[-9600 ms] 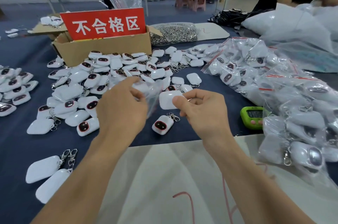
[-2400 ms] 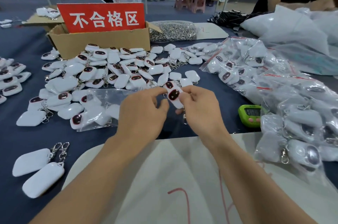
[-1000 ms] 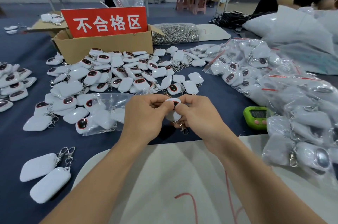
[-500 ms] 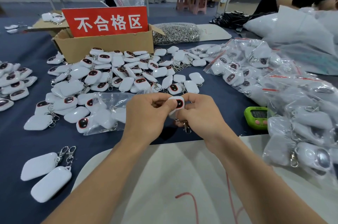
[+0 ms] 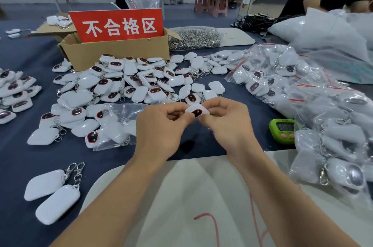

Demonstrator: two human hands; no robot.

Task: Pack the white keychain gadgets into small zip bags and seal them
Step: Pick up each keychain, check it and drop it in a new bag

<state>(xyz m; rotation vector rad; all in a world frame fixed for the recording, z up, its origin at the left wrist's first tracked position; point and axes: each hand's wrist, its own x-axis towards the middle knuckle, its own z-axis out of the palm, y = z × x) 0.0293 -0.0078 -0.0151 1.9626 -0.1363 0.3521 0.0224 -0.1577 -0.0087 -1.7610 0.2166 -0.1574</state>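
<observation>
Sitting between both hands above the dark blue tablecloth (image 5: 22,158), a small white plastic keychain gadget (image 5: 196,112) with a dark, red-rimmed oval window is pinched from both sides. The left hand (image 5: 161,128) and the right hand (image 5: 229,123) each curl thumb and fingers narrowly around it, fingertips nearly meeting. Just beside the left hand, a crumpled clear plastic bag (image 5: 118,117) lies over several loose gadgets. Beyond the hands, a heap of loose white gadgets (image 5: 139,81) reaches a brown cardboard box (image 5: 121,53) bearing a red sign (image 5: 118,27). To the right lie filled clear zip bags (image 5: 302,93) with red strips. A lime-green digital timer (image 5: 282,130) sits near the right hand.
</observation>
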